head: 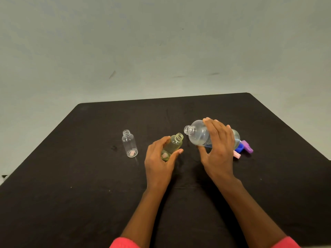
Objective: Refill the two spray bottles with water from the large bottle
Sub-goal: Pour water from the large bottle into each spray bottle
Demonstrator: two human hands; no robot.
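Note:
My right hand (217, 149) grips the large clear bottle (198, 134), which is uncapped and tilted on its side with its neck pointing left, a little above the table. My left hand (159, 161) holds a small yellowish spray bottle (174, 143), uncapped and leaning right, so its mouth sits just below and left of the large bottle's neck. No water is visibly running between them. A second small clear spray bottle (129, 145) stands upright and uncapped to the left, apart from both hands.
A black table (71, 176) carries everything; a pale wall rises behind it. Behind my right hand lie a blue cap (239, 147), a purple spray top (249, 146) and a pink piece (236, 155). Red sleeves show at the bottom edge.

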